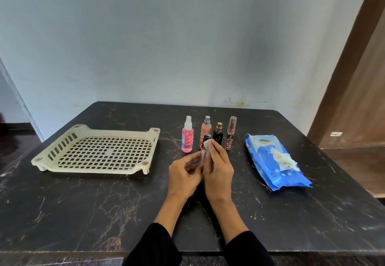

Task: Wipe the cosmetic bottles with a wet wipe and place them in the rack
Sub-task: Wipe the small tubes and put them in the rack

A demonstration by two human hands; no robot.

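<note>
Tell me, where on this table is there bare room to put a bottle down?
The rack holds nothing. Bare tabletop lies in front of it, and between the hands and the wipes pack. It is crowded behind the hands, where four bottles stand close together.

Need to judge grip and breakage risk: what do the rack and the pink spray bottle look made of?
The rack looks like moulded plastic, cream and matt: a perforated grid floor and slotted walls. The pink spray bottle seems clear glossy plastic, with pink liquid showing through and a white pump top; glass cannot be ruled out.
</note>
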